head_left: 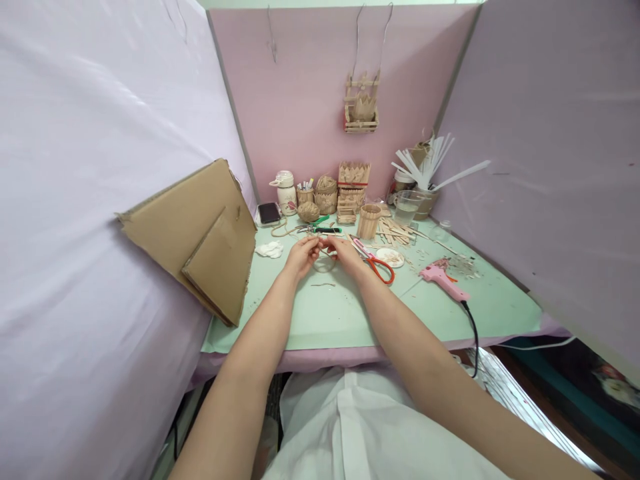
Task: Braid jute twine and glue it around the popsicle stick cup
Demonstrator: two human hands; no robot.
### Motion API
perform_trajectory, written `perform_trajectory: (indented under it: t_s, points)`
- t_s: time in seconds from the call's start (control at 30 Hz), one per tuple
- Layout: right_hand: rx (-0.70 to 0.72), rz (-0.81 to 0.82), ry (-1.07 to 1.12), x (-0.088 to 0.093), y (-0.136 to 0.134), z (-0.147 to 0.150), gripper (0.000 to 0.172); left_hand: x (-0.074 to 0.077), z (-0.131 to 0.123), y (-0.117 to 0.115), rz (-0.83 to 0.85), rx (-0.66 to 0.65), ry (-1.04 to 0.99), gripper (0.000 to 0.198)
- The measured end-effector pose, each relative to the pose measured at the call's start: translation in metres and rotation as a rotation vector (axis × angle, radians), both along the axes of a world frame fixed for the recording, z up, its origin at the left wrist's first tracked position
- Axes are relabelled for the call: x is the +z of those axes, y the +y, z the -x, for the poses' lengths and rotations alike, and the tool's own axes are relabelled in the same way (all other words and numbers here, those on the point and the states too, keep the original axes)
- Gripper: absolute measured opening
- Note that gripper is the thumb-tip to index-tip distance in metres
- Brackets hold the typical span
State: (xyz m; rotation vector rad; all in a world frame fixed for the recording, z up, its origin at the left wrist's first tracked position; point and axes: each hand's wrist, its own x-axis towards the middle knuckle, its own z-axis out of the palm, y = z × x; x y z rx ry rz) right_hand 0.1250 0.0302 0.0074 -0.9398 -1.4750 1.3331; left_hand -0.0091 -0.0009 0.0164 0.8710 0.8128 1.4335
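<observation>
My left hand (304, 256) and my right hand (343, 252) meet over the middle of the green tabletop, both with fingers pinched on a thin piece of twine (325, 269). A loop of that twine hangs below the fingertips. Just beyond my hands lie green-handled pliers (327, 230) and a ball of twine (309, 212). Beside my right hand rest scissors with red handles (383, 271) and a pink-handled tool (362, 247). A short scrap of twine (323, 285) lies in front of my hands.
Leaning cardboard (200, 233) stands at left. A pink glue gun (445, 279) with its cord lies right. Around the back are a wooden-stick cup (369, 221), loose craft sticks (395, 231), a water cup (406, 208), a white bottle (286, 193) and a phone (269, 213).
</observation>
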Motion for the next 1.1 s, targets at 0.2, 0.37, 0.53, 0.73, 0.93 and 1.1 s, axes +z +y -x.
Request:
perform_trajectory:
  t_s: [0.2,0.37,0.53,0.73,0.93,1.1]
  points:
    - [0.073,0.054,0.119,-0.005,0.004,0.001,0.04,-0.003,-0.006,-0.003,-0.012,-0.114,0.196,0.025]
    - [-0.127,0.028,0.189,-0.007,0.01,-0.002,0.035,-0.007,-0.007,-0.004,0.005,-0.121,0.277,0.026]
    - [-0.297,0.07,0.268,-0.011,0.018,-0.006,0.038,-0.008,-0.009,-0.007,0.003,-0.202,0.31,0.027]
    - [-0.328,0.069,0.239,-0.014,0.02,-0.007,0.04,-0.004,-0.01,-0.01,0.004,-0.228,0.298,0.029]
    - [-0.392,0.051,0.212,-0.016,0.021,-0.008,0.039,-0.001,-0.011,-0.012,0.012,-0.27,0.314,0.033]
    - [-0.409,0.069,0.0,-0.019,0.023,-0.007,0.046,-0.002,-0.01,-0.007,-0.033,-0.166,0.282,0.031]
